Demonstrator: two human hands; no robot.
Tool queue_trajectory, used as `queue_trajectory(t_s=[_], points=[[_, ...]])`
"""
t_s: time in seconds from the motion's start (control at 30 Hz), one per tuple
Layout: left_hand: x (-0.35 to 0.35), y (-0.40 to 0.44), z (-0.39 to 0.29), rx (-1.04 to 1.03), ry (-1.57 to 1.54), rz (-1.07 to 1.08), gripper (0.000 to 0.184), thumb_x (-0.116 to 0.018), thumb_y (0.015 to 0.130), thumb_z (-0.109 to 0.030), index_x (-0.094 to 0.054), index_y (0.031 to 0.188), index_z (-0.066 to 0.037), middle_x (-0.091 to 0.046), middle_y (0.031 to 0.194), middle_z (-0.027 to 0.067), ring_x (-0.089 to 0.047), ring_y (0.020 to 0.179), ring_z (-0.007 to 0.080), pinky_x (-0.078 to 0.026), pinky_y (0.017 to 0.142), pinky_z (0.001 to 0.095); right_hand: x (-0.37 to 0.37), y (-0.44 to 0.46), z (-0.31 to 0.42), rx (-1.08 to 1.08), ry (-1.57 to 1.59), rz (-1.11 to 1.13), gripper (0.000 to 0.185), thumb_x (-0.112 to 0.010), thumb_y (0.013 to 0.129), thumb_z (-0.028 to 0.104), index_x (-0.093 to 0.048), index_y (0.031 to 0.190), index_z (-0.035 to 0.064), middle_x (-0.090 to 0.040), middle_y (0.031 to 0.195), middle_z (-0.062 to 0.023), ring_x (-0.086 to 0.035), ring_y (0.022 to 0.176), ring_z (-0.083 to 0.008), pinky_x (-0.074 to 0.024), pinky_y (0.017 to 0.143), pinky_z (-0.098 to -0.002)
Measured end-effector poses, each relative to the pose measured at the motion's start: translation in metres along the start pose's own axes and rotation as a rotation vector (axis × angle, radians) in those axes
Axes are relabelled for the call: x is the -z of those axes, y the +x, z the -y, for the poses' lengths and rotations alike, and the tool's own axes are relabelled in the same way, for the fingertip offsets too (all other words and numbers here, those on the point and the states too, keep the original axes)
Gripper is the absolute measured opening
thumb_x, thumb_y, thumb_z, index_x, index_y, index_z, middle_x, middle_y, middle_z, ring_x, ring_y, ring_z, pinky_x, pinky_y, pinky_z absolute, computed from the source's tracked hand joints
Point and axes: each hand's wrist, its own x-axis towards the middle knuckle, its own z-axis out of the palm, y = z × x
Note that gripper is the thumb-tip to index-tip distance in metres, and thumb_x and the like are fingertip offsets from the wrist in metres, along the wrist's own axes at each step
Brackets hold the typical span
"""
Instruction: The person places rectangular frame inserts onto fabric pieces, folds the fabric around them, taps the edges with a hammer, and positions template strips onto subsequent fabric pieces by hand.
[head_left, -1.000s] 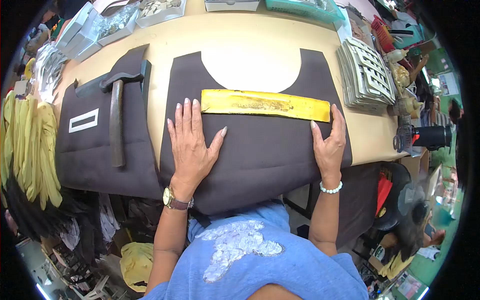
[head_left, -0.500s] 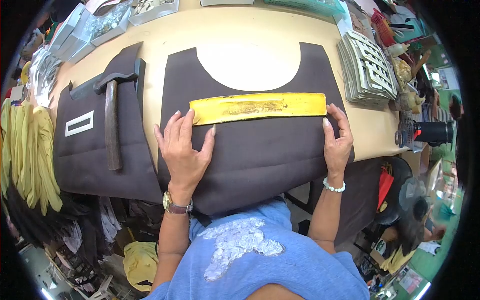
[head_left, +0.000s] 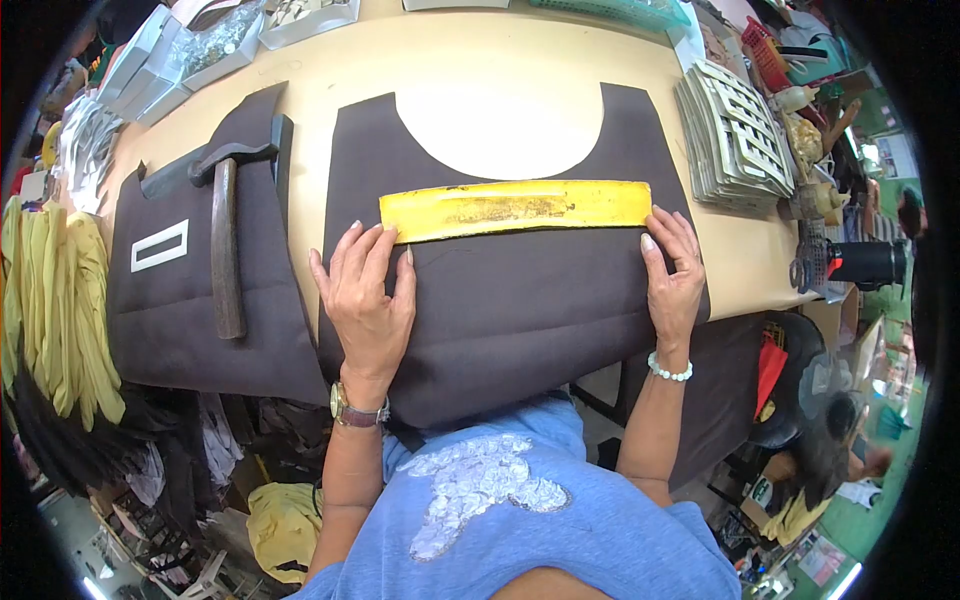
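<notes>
A long yellow strip (head_left: 520,208) with dark smudges lies across a dark fabric piece (head_left: 500,290) that has a curved neck-like cutout. At the strip's left end, my left hand (head_left: 368,300) touches its lower corner with the fingertips, the fingers and thumb apart. My right hand (head_left: 674,275) has its fingertips at the strip's right end, thumb and fingers apart. To the left, a hammer (head_left: 228,240) rests on another dark fabric piece (head_left: 165,320), beside a white rectangular frame (head_left: 159,246).
Stacked pale slotted templates (head_left: 735,140) stand at the right. Boxes with small parts (head_left: 215,50) and a green basket (head_left: 625,12) line the far edge of the table (head_left: 480,60). Yellow cloth (head_left: 75,310) hangs at the left, and a black cylinder (head_left: 868,265) lies at the right.
The yellow strip has shifted left and become more level. My left hand has moved from lying flat to its left end; my right hand has moved slightly right. The view has shifted a little.
</notes>
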Motion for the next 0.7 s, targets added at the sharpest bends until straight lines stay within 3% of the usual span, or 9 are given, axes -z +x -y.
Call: queue_trajectory(t_s=[0.7], points=[[-0.0007,0.0008,-0.0011,0.025,-0.008,0.004,0.034,-0.068,0.077,-0.01,-0.062,0.11,-0.008,-0.063,0.111,0.0066,-0.053,0.116,0.0263,-0.024,0.104,0.0579,0.0003,0.0002,0.0021,0.029,-0.016,-0.023,0.025,-0.066,0.081,0.011,-0.068,0.105,0.0056,-0.064,0.111,-0.0084,-0.048,0.119,-0.0297,-0.0339,0.103,-0.0409]])
